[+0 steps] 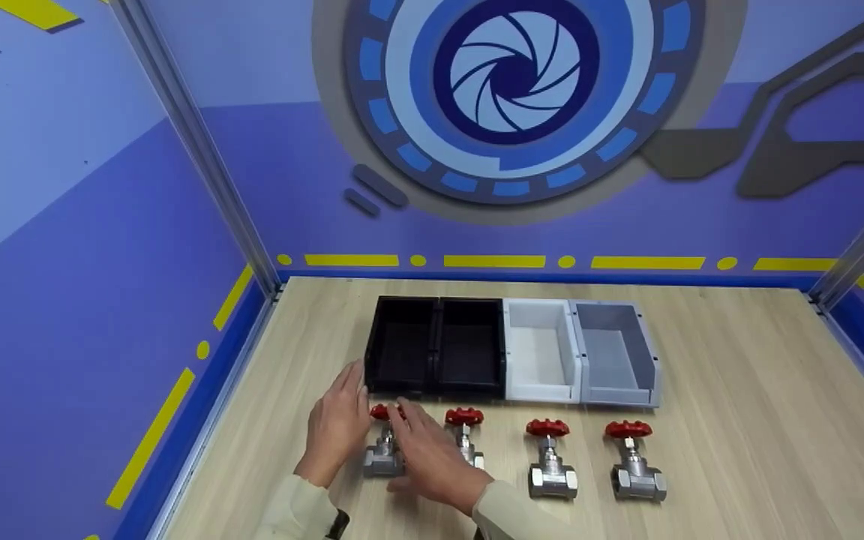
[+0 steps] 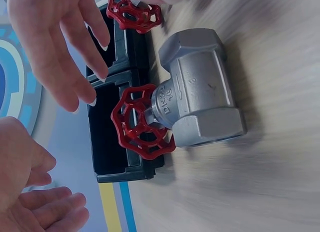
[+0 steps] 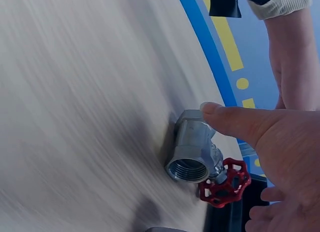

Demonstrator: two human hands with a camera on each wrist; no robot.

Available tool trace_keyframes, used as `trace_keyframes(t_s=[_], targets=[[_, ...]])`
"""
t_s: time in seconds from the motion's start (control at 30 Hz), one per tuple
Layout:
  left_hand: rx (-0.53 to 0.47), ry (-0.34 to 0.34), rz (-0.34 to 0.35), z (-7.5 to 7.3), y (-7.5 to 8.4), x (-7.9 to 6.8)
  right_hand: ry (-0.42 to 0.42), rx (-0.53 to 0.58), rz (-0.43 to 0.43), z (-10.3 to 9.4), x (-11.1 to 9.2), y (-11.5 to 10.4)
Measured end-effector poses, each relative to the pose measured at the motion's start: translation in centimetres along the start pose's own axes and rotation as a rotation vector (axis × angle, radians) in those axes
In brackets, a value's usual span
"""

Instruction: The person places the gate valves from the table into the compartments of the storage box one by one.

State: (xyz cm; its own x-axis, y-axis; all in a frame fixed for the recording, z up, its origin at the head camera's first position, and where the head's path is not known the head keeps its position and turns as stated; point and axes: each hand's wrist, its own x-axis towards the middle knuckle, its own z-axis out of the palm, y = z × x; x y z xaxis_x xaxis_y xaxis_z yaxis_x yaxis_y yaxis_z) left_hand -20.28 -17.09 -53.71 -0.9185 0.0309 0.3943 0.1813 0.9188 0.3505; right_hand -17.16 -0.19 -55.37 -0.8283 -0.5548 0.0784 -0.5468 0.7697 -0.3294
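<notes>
My left hand (image 1: pixel 338 424) is beside the front left corner of the left black bin (image 1: pixel 402 345), fingers fairly straight; whether it touches the bin I cannot tell. My right hand (image 1: pixel 432 461) hovers with extended fingers, partly covering the leftmost gate valve (image 1: pixel 382 459) and the second valve (image 1: pixel 465 435). In the left wrist view, the leftmost valve's red handwheel (image 2: pixel 142 122) and steel body (image 2: pixel 200 87) show with no fingers around them. The right thumb (image 3: pixel 232 119) overlaps a valve (image 3: pixel 192 147) in the right wrist view; contact is unclear. Neither hand holds anything.
Joined to the left bin in one row are another black bin (image 1: pixel 471 349), a white bin (image 1: pixel 541 349) and a grey bin (image 1: pixel 616 352). Two more red-wheeled valves lie at right, one (image 1: pixel 552 469) before the white bin, another (image 1: pixel 636 469) farther right. Walls enclose the wooden table (image 1: pixel 762 420).
</notes>
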Motion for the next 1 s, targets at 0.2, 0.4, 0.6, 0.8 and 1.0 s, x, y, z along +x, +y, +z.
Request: trace_keyframes(t_s=[0.2,0.4,0.6,0.8,1.0], targets=[[-0.002,0.006,0.003,0.1,-0.2,0.1,-0.025,0.014,-0.001,0.4,0.3,-0.1],[0.000,0.000,-0.005,0.2,-0.3,0.1,-0.019,-0.062,-0.038,0.9,0.5,-0.4],[0.000,-0.014,-0.008,0.3,-0.4,0.1,-0.017,-0.071,-0.026,1.3,0.8,-0.3],[-0.012,-0.014,-0.004,0.6,-0.6,0.2,-0.047,-0.043,0.008,1.8,1.2,-0.2],[-0.018,0.021,0.026,0.7,-0.8,0.3,-0.030,-0.083,0.017,2.3,1.6,-0.2]])
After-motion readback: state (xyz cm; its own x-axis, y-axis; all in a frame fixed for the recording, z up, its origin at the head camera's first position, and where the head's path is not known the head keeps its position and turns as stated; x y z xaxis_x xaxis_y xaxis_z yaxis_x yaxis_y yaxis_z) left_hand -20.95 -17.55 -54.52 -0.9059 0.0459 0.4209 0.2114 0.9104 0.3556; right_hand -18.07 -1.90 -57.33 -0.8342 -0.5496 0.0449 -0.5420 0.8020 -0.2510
